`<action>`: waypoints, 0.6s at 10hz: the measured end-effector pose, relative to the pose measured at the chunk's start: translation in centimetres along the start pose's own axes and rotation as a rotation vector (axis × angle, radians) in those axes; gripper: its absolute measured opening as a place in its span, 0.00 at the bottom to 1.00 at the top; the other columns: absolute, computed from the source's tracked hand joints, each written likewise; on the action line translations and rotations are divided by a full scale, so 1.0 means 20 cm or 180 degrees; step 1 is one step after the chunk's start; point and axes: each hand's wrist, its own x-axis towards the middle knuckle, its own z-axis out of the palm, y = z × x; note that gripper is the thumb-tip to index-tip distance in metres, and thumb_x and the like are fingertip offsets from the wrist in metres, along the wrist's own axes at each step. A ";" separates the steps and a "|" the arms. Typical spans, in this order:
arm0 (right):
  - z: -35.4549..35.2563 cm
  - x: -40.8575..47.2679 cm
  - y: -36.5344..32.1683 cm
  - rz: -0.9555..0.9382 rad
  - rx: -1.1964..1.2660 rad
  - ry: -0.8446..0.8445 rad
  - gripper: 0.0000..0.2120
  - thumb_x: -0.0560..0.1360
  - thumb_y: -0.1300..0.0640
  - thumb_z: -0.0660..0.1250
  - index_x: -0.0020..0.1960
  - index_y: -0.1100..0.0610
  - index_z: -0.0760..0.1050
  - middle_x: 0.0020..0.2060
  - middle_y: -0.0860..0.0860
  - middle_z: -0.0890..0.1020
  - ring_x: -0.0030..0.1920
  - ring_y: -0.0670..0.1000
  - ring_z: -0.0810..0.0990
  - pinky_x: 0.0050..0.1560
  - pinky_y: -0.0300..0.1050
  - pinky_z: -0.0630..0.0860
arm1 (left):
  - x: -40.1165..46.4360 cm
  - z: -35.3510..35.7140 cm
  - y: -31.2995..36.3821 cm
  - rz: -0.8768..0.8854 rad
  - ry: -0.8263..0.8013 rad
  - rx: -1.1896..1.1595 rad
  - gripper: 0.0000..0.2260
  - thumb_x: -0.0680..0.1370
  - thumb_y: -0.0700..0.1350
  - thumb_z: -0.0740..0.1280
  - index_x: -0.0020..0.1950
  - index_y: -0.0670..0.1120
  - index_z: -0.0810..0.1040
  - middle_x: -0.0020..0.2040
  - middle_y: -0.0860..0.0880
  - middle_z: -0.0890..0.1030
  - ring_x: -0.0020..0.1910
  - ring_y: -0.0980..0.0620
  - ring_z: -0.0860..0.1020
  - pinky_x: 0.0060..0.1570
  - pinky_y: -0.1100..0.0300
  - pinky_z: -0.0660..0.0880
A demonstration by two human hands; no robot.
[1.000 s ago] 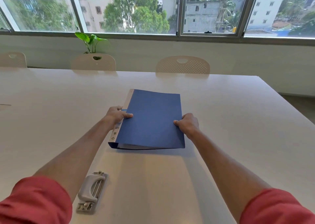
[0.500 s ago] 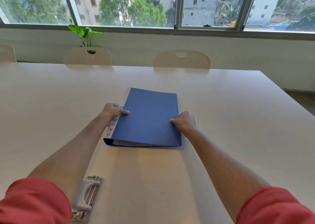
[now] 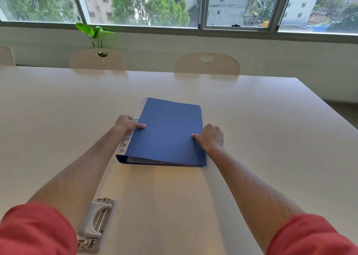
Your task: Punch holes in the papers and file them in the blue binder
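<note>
The blue binder point(image 3: 166, 132) lies closed and flat on the white table point(image 3: 251, 138), its labelled spine to the left. My left hand point(image 3: 126, 124) grips the spine side, thumb on the cover and fingers curled round the spine. My right hand point(image 3: 211, 137) grips the binder's right edge, thumb on top of the cover. White sheets show between the covers at the near edge. A grey hole punch point(image 3: 95, 223) sits on the table near my left sleeve, close to the front edge.
Cream chairs point(image 3: 207, 64) stand along the table's far side, with a green plant point(image 3: 95, 33) behind the left one. The wall and windows lie beyond. The table's right edge runs diagonally at the right.
Both hands still hold the binder, which sits slightly farther from me. The view has tipped downward a little, so the hole punch shows lower in the frame.
</note>
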 end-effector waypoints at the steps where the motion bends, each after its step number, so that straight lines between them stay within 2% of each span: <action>1: 0.00 -0.01 0.00 -0.0023 -0.0107 0.0035 0.15 0.74 0.47 0.69 0.42 0.58 0.71 0.39 0.52 0.73 0.40 0.55 0.72 0.39 0.44 0.67 | 0.01 0.00 0.00 -0.0027 -0.0078 -0.0011 0.21 0.60 0.40 0.80 0.50 0.38 0.80 0.47 0.40 0.84 0.44 0.40 0.84 0.49 0.39 0.80; 2: -0.01 -0.02 -0.01 -0.0072 -0.0161 0.0028 0.14 0.74 0.48 0.68 0.42 0.58 0.70 0.39 0.52 0.73 0.40 0.55 0.72 0.39 0.44 0.67 | 0.01 -0.01 0.01 -0.0032 -0.0061 0.0075 0.22 0.60 0.41 0.80 0.50 0.37 0.79 0.47 0.40 0.84 0.46 0.40 0.84 0.49 0.42 0.80; 3: -0.01 -0.03 -0.01 -0.0104 -0.0157 0.0045 0.14 0.76 0.47 0.66 0.43 0.58 0.70 0.41 0.53 0.74 0.40 0.56 0.72 0.39 0.44 0.67 | 0.01 -0.02 0.01 0.0147 0.0061 0.0320 0.21 0.56 0.48 0.79 0.42 0.43 0.77 0.46 0.41 0.84 0.44 0.40 0.83 0.48 0.47 0.79; 4: -0.03 -0.04 0.00 -0.0112 -0.0156 0.0089 0.16 0.77 0.46 0.64 0.43 0.59 0.71 0.45 0.55 0.79 0.40 0.57 0.74 0.39 0.45 0.67 | -0.07 0.00 0.05 0.0449 0.0335 0.0818 0.18 0.65 0.53 0.76 0.38 0.46 0.71 0.41 0.45 0.77 0.40 0.46 0.75 0.41 0.54 0.70; 5: -0.10 -0.05 0.00 -0.0198 -0.0208 0.0287 0.18 0.77 0.44 0.63 0.50 0.60 0.76 0.50 0.57 0.80 0.48 0.59 0.79 0.41 0.45 0.68 | -0.09 0.01 0.11 0.0854 0.0667 0.0980 0.16 0.74 0.55 0.70 0.44 0.41 0.75 0.46 0.44 0.78 0.49 0.43 0.76 0.47 0.52 0.70; 6: -0.20 -0.09 0.01 -0.0213 -0.0303 0.0439 0.18 0.77 0.44 0.65 0.55 0.59 0.75 0.52 0.55 0.79 0.52 0.58 0.79 0.43 0.45 0.69 | -0.16 0.01 0.20 0.0988 0.0869 0.0961 0.28 0.78 0.56 0.64 0.69 0.36 0.71 0.68 0.39 0.74 0.67 0.40 0.71 0.65 0.50 0.67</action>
